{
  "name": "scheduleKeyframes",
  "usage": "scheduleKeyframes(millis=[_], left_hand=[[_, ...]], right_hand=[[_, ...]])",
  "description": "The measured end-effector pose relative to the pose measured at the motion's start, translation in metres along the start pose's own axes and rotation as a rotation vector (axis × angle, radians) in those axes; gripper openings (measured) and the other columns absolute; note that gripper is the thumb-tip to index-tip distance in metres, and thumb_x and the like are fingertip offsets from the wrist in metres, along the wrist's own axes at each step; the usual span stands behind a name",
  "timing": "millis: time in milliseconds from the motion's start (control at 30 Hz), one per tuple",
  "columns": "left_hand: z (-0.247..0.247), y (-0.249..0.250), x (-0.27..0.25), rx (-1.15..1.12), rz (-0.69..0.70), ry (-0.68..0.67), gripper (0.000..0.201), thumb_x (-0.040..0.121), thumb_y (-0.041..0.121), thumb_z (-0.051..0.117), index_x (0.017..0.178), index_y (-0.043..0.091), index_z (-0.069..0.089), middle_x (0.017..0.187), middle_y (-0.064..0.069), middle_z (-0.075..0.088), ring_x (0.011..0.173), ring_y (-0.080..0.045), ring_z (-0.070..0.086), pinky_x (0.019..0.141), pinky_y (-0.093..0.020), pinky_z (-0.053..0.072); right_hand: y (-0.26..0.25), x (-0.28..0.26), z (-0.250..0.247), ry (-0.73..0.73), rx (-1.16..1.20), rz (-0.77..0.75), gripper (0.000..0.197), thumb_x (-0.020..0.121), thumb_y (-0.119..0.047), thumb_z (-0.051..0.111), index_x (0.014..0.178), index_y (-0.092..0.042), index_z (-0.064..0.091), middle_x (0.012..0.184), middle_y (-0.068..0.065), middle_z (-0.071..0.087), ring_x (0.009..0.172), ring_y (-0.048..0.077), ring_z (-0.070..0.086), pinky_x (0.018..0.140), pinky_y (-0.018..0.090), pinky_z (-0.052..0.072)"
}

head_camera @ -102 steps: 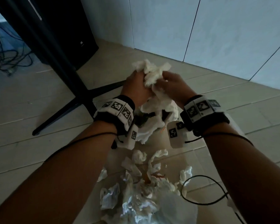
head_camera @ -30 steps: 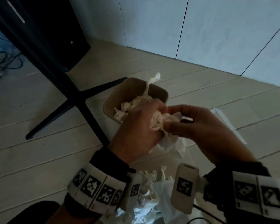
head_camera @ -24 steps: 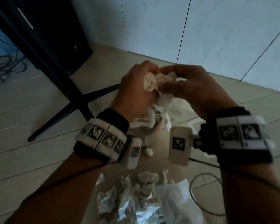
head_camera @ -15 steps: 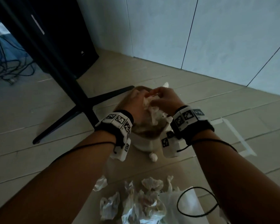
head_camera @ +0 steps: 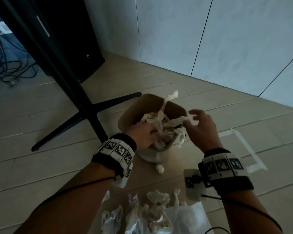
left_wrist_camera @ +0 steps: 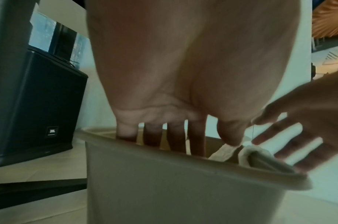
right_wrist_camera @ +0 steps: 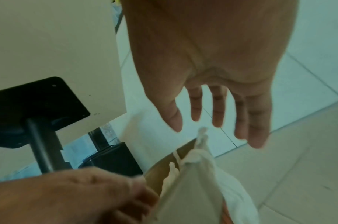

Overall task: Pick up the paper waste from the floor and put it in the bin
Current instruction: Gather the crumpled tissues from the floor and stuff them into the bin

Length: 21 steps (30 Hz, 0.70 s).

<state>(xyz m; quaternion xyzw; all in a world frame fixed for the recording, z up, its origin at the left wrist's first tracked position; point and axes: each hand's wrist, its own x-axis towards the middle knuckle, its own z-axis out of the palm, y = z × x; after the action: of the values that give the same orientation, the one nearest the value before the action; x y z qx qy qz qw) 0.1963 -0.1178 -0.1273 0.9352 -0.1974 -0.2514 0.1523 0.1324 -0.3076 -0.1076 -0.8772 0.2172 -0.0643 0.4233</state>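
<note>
A tan bin (head_camera: 130, 114) stands on the floor, stuffed with crumpled white paper (head_camera: 161, 120); one strip (head_camera: 172, 96) sticks up over its far rim. My left hand (head_camera: 145, 132) reaches down into the bin, fingers straight and spread (left_wrist_camera: 196, 136), pressing on the paper. Just above the right rim hovers my right hand (head_camera: 193, 115), fingers spread (right_wrist_camera: 217, 112) and holding nothing. A fold of paper (left_wrist_camera: 263, 160) drapes over the near rim. A small paper ball (head_camera: 159, 168) lies in front of the bin. More crumpled paper (head_camera: 152, 206) is heaped on the floor near me.
A black stand (head_camera: 85, 112) spreads its legs just left of the bin, with a black speaker (head_camera: 66, 39) and loose cables (head_camera: 7, 70) behind it. The tiled wall (head_camera: 210, 39) is close behind. White tape (head_camera: 243, 147) marks the floor at right. A clear plastic bag (head_camera: 186, 217) lies by the heap.
Both hands held a paper wad over the bin. That wad now lies in the bin; my right hand has let go and spread open, and my left hand has pushed down inside.
</note>
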Motion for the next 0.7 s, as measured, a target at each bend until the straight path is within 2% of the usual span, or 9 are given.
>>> scheduleKeyframes(millis=[100,200,300,367,467,500,567,633,700], left_hand=[[0.004,0.006,-0.024,-0.173,0.108,0.228,0.038,0.09,0.059,0.045,0.117,0.039,0.062,0.121,0.004,0.066,0.109,-0.017,0.062,0.09,-0.041,0.053],[0.023,0.001,-0.045,-0.179,0.275,0.551,0.031,0.095,0.044,0.047,0.116,0.028,0.065,0.121,0.006,0.064,0.115,-0.012,0.055,0.094,-0.034,0.049],[0.054,-0.016,-0.066,-0.332,0.189,0.832,0.028,0.095,0.041,0.049,0.115,0.027,0.062,0.12,0.003,0.06,0.114,-0.014,0.054,0.094,-0.031,0.047],[0.083,-0.03,-0.079,-0.415,0.058,0.921,0.029,0.092,0.039,0.05,0.116,0.025,0.059,0.117,-0.001,0.058,0.107,-0.019,0.056,0.089,-0.035,0.049],[0.131,-0.059,-0.088,-0.386,-0.154,0.824,0.041,0.085,0.044,0.045,0.116,0.021,0.061,0.111,-0.006,0.06,0.103,-0.029,0.058,0.09,-0.041,0.048],[0.146,-0.07,-0.089,-0.375,-0.245,0.737,0.046,0.083,0.048,0.044,0.118,0.022,0.061,0.116,-0.007,0.06,0.109,-0.03,0.056,0.094,-0.041,0.044],[0.17,-0.093,-0.092,-0.362,-0.449,0.556,0.046,0.084,0.049,0.05,0.123,0.026,0.059,0.13,-0.007,0.054,0.122,-0.03,0.048,0.101,-0.041,0.039],[0.185,-0.111,-0.096,-0.335,-0.614,0.446,0.041,0.087,0.041,0.058,0.127,0.03,0.056,0.141,-0.005,0.046,0.129,-0.03,0.041,0.106,-0.043,0.037],[0.192,-0.121,-0.101,-0.375,-0.773,0.371,0.046,0.088,0.04,0.059,0.133,0.034,0.049,0.15,-0.002,0.034,0.136,-0.031,0.033,0.108,-0.047,0.035]], right_hand=[[0.019,-0.003,0.006,-0.17,0.014,0.148,0.054,0.081,-0.032,0.07,0.13,-0.02,0.05,0.118,0.01,0.061,0.106,0.026,0.062,0.09,0.041,0.053],[0.024,-0.003,0.008,-0.19,0.241,0.264,0.05,0.078,-0.012,0.074,0.124,-0.013,0.055,0.095,0.012,0.071,0.075,0.025,0.073,0.073,0.042,0.062],[0.022,-0.003,0.004,-0.149,0.287,0.284,0.045,0.076,-0.001,0.073,0.118,-0.009,0.06,0.084,0.013,0.072,0.069,0.025,0.073,0.069,0.04,0.063],[0.019,-0.001,0.002,-0.198,0.314,0.315,0.05,0.076,-0.011,0.077,0.12,-0.012,0.053,0.092,0.013,0.07,0.079,0.027,0.072,0.072,0.044,0.062],[0.013,-0.001,0.004,-0.369,0.34,0.423,0.063,0.077,-0.021,0.078,0.124,-0.032,0.038,0.1,0.013,0.065,0.089,0.033,0.07,0.075,0.048,0.061],[0.013,-0.002,0.006,-0.398,0.345,0.437,0.064,0.077,-0.019,0.078,0.124,-0.031,0.038,0.1,0.016,0.065,0.087,0.035,0.071,0.074,0.049,0.061],[0.011,-0.007,0.007,-0.375,0.343,0.411,0.057,0.077,-0.014,0.078,0.124,-0.018,0.045,0.094,0.02,0.069,0.08,0.036,0.073,0.072,0.049,0.062],[0.007,-0.01,0.003,-0.272,0.275,0.292,0.042,0.079,-0.013,0.075,0.116,-0.008,0.057,0.085,0.018,0.071,0.072,0.031,0.074,0.07,0.045,0.063],[-0.004,-0.01,-0.004,-0.17,0.152,0.144,0.027,0.081,-0.015,0.073,0.106,-0.008,0.066,0.079,0.012,0.073,0.067,0.023,0.074,0.068,0.039,0.063]])
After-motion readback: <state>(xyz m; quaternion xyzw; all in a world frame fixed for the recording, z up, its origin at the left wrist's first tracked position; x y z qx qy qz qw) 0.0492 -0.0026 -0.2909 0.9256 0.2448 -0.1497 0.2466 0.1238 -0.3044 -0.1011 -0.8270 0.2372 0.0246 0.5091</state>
